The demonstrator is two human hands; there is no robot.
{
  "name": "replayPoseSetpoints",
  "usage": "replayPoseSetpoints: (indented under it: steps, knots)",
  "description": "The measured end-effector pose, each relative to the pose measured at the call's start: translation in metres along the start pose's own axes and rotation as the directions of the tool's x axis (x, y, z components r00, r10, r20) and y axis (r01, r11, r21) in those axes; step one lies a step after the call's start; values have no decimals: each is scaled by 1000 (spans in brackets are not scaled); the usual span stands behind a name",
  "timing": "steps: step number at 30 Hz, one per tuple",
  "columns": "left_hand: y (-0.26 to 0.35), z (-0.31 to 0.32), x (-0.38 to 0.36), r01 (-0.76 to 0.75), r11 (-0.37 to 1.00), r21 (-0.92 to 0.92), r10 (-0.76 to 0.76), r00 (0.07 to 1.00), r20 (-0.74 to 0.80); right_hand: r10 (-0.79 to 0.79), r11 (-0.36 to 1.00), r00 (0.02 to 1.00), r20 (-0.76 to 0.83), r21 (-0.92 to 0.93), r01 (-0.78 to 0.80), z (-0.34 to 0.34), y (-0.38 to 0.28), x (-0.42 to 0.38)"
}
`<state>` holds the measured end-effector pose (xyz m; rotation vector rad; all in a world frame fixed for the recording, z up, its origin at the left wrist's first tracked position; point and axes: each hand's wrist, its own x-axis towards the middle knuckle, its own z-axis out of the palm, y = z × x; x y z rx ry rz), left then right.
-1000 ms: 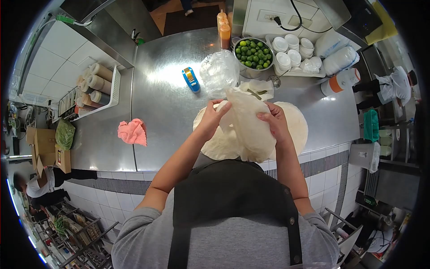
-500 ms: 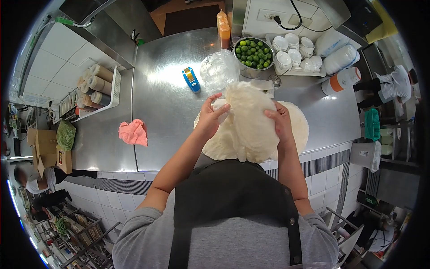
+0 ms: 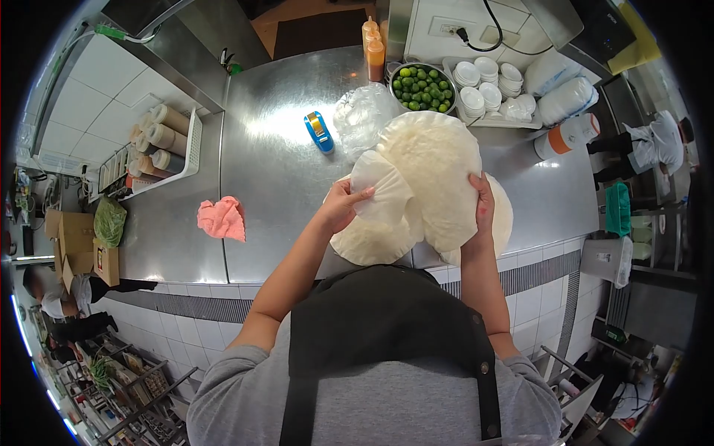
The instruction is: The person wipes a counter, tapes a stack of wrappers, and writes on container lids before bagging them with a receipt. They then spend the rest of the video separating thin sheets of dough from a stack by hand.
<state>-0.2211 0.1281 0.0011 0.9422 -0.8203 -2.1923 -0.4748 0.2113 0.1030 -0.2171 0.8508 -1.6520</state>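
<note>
Large, thin, pale flatbreads, like flour tortillas, lie on the steel counter in front of my body. One flatbread [image 3: 439, 160] is lifted above the others, with my right hand [image 3: 483, 207] closed on its right edge. My left hand [image 3: 342, 206] pinches a thin, ruffled whitish flap [image 3: 381, 189] between thumb and fingers; this flap overlaps the lifted flatbread's left side. Beneath, more flatbread [image 3: 375, 244] shows at the lower left, and another rounded edge [image 3: 500, 215] sticks out on the right.
Behind the flatbreads are a clear plastic bag [image 3: 362, 115], a blue tape dispenser [image 3: 318, 132] and a bowl of limes [image 3: 424, 88]. Stacked white cups [image 3: 487, 78] and sauce bottles [image 3: 374, 56] stand farther back. A pink cloth [image 3: 222, 219] lies left. Other people are at both sides.
The lifted flatbread, bunched before, is now spread out flatter and farther from me. My left hand has come lower and nearer, drawing the flap out; my right hand has shifted slightly right.
</note>
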Motion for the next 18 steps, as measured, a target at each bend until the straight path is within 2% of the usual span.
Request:
replayPoseSetpoints:
  steps: [3, 5, 6, 8, 9, 11, 12, 13, 14, 18]
  knots:
    - [-1, -5, -2, 66, 998, 11, -67, 994, 92, 36, 999, 998, 56, -6, -35, -7, 5, 2]
    - [2, -6, -7, 118, 991, 71, -133, 951, 280, 110, 991, 968, 226, -98, -90, -8, 9, 0]
    - [2, -8, -7, 119, 990, 70, -134, 950, 280, 110, 991, 968, 225, -98, -90, -11, 10, -1]
    - [2, -12, -4, 55, 997, -59, -24, 901, 434, 244, 962, 893, 378, -214, -171, -19, 13, 0]
    - [3, -11, -3, 55, 997, -59, -24, 901, 433, 244, 962, 893, 379, -214, -172, -22, 14, 0]
    - [8, -10, -2, 264, 920, -290, -180, 941, 285, 292, 944, 856, 426, -274, -186, -26, 16, 1]
    - [10, -7, 1, 262, 920, -291, -179, 942, 284, 293, 943, 855, 428, -275, -186, -26, 16, 0]
    - [10, -3, 6, 222, 974, -48, -210, 960, 185, 293, 935, 863, 411, -314, -167, -25, 16, 0]
    - [10, 0, 8, 193, 960, 201, -213, 974, 81, 291, 924, 871, 395, -353, -149, -24, 16, -1]
    - [13, 1, 11, 139, 982, 126, -141, 990, 5, 233, 935, 920, 316, -334, -122, -20, 15, -6]
